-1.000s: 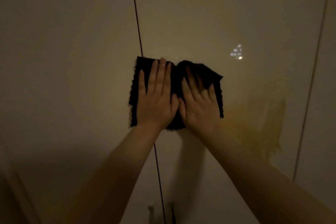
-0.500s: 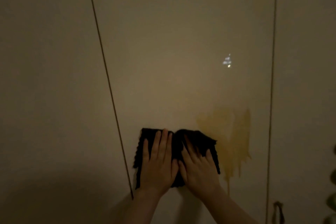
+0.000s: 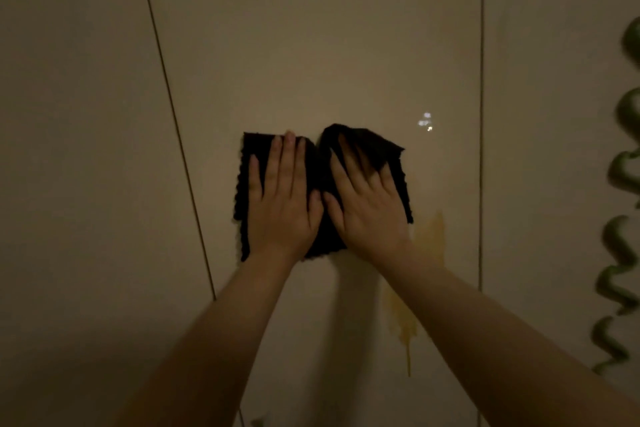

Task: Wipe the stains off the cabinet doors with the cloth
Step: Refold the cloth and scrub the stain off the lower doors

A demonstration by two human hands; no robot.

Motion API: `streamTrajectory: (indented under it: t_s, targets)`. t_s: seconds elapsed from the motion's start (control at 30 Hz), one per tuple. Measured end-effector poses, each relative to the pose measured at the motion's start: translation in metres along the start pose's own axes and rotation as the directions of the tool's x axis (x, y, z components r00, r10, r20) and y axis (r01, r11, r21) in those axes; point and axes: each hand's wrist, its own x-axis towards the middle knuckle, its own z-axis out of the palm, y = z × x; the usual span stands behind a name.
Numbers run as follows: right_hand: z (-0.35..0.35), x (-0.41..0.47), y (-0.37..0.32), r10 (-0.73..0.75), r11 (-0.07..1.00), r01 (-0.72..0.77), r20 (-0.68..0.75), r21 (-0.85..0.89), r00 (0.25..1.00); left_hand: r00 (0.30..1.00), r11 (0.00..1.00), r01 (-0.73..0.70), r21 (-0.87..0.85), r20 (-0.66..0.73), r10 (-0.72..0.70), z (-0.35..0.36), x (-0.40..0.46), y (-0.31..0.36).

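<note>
A dark cloth (image 3: 367,146) is spread flat against the glossy beige middle cabinet door (image 3: 311,45). My left hand (image 3: 282,198) presses its left half with fingers straight and pointing up. My right hand (image 3: 367,201) presses its right half, fingers slightly spread, the cloth's top right corner bunched above them. A yellow-brown stain (image 3: 431,236) shows just right of and below the cloth, and more of the stain (image 3: 401,322) runs down in a thin drip beside my right forearm, which hides part of it.
Thin dark seams separate the middle door from the left door (image 3: 69,149) and the right door (image 3: 540,149). A green spiral plant or decoration (image 3: 620,246) hangs along the right edge. A small bright reflection (image 3: 425,122) glints on the door.
Both hands and the cloth have slid right and up across the door onto the stain. Less of the stain shows than half a second ago. The view has also shifted.
</note>
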Motion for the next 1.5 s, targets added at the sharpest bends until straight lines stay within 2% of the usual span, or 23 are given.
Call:
streamTrajectory:
  t_s: [0.13,0.3,0.63,0.93,1.03,1.13,1.27,1.33,1.43,1.5]
  targets:
    - [0.009,-0.022,-0.007,0.078,0.996,-0.076,-0.040,0.045,0.996,1.000,1.000,-0.025,0.001,-0.012,0.025,0.002,-0.008,-0.001]
    - [0.028,-0.071,-0.010,0.090,0.992,-0.087,-0.032,0.091,0.995,0.997,0.997,-0.078,-0.020,0.003,0.078,0.019,-0.061,0.006]
    - [0.055,-0.173,-0.018,0.147,0.984,-0.161,0.164,0.076,0.975,0.985,0.989,-0.133,-0.068,0.102,0.140,0.052,-0.165,0.036]
    - [0.060,-0.186,-0.030,0.210,0.967,-0.233,0.201,0.101,0.957,0.979,0.982,-0.176,-0.072,0.095,0.183,0.055,-0.174,0.035]
    - [0.052,-0.184,-0.031,0.221,0.960,-0.252,0.224,0.121,0.949,0.974,0.982,-0.162,-0.101,0.143,0.176,0.051,-0.173,0.033]
    - [0.037,-0.181,-0.037,0.253,0.942,-0.287,0.190,0.177,0.949,0.960,0.974,-0.140,-0.180,0.214,0.178,0.039,-0.171,0.031]
    - [0.012,-0.162,-0.044,0.391,0.857,-0.427,0.177,0.288,0.903,0.944,0.893,-0.091,-0.441,0.247,0.218,0.021,-0.166,0.022]
    - [-0.005,-0.143,-0.041,0.385,0.815,-0.467,0.281,0.344,0.879,0.948,0.807,-0.003,-0.590,0.254,0.190,0.010,-0.156,0.017]
    - [-0.031,-0.113,-0.042,0.336,0.842,-0.461,0.396,0.282,0.855,0.957,0.699,0.085,-0.710,0.253,0.141,-0.013,-0.131,0.012]
    - [-0.047,-0.094,-0.041,0.344,0.824,-0.505,0.481,0.257,0.807,0.953,0.608,0.136,-0.782,0.270,0.135,-0.027,-0.110,0.011]
